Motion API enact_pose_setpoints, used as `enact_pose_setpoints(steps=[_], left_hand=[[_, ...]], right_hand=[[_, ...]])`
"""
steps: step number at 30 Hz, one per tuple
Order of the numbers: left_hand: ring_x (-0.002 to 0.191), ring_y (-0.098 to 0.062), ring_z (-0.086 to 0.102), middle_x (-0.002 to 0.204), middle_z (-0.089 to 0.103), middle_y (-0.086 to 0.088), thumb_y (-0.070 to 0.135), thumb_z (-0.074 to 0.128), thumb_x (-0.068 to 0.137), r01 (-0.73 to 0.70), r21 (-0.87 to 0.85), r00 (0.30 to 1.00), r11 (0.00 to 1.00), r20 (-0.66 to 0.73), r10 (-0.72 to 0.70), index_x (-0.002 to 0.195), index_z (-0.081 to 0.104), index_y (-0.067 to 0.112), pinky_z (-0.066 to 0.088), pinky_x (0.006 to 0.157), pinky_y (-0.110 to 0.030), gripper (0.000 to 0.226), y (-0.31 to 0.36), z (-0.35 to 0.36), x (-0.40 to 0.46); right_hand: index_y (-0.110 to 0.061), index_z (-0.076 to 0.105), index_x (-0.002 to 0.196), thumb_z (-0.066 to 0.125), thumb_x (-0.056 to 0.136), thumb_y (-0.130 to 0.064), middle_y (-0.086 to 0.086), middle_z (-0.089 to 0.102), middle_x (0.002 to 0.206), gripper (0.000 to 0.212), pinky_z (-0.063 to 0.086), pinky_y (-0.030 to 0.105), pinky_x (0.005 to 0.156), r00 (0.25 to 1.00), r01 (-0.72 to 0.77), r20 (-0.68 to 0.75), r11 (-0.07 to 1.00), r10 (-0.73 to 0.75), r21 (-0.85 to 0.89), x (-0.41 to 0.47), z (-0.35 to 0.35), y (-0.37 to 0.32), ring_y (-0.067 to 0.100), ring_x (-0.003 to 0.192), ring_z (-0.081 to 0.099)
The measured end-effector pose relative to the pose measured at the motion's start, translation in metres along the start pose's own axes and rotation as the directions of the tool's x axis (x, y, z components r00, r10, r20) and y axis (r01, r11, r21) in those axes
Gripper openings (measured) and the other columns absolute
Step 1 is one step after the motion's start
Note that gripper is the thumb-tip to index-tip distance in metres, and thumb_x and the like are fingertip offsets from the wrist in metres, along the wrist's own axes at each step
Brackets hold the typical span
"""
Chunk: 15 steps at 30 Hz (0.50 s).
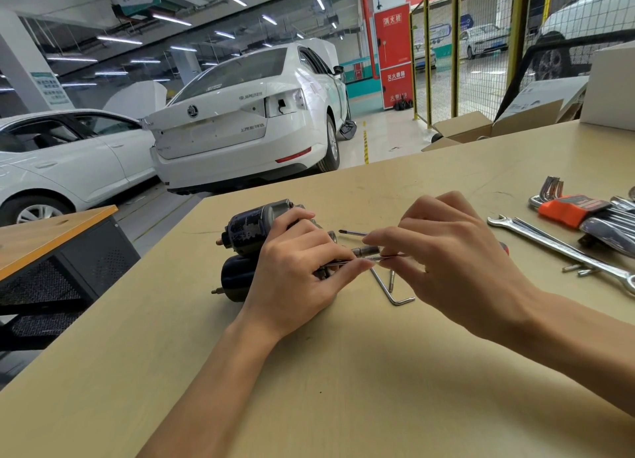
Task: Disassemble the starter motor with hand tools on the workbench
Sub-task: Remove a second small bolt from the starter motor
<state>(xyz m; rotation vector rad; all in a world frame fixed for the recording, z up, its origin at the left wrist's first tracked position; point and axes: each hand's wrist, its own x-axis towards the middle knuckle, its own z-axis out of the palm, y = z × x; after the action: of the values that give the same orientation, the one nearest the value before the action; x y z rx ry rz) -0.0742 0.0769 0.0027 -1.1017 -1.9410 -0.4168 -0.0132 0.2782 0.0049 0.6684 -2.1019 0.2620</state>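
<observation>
The left hand (295,272) lies over the starter motor (247,248), palm on the housing, its fingertips closed around a thin, bright through-bolt (374,257) where that comes out of the body. The right hand (457,258) meets it from the other side, thumb and first fingers pinching the free length of the same bolt; the remaining fingers are loosely curled. From where I stand it looks like the bolt is being drawn out along its own line.

The motor rests on its side on the workbench (343,371), near the far left edge, the solenoid cylinder uppermost and the darker motor barrel nearest the person, small studs poking from the left ends.

To do this well, I would keep the left palm heavy on the housing so it cannot roll, and pull the bolt straight, without bending such a slender rod or letting it snag. It wants setting down with the other loose hardware.

Just beyond the fingers a screwdriver (354,233) lies with its dark tip toward the motor. A hex key (391,292) and a short screw (391,281) lie under the right hand. Further right are a combination wrench (556,248), two small screws (579,269) beside it, and an orange-holdered hex key set (570,208).
</observation>
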Motion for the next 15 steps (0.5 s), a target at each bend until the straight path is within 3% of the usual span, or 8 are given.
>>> enact_pose_setpoints(steps=[7, 15], left_hand=[[0.069, -0.017, 0.063, 0.071, 0.071, 0.002, 0.040, 0.070, 0.087, 0.008, 0.011, 1.000, 1.000, 0.009, -0.008, 0.076, 0.078, 0.012, 0.041, 0.101, -0.035, 0.031, -0.0008, 0.0000, -0.0006], [0.070, -0.017, 0.063, 0.073, 0.071, 0.002, 0.039, 0.070, 0.088, 0.003, 0.028, 1.000, 1.000, 0.007, -0.003, 0.078, 0.078, 0.013, 0.040, 0.102, -0.033, 0.029, -0.0021, 0.0009, -0.0012]], right_hand=[[-0.017, 0.077, 0.092, 0.088, 0.071, -0.027, -0.007, 0.070, 0.072, 0.026, 0.032, 0.031, 0.075, 0.994, -0.064, 0.089, 0.998, 0.066, -0.022, -0.0004, -0.0004, 0.0007, 0.022, 0.075, 0.060], [-0.021, 0.078, 0.102, 0.079, 0.080, -0.015, -0.011, 0.073, 0.075, 0.023, 0.042, 0.035, 0.072, 0.994, 0.022, 0.104, 0.994, -0.033, 0.104, 0.0018, -0.0021, 0.0040, 0.019, 0.077, 0.062]])
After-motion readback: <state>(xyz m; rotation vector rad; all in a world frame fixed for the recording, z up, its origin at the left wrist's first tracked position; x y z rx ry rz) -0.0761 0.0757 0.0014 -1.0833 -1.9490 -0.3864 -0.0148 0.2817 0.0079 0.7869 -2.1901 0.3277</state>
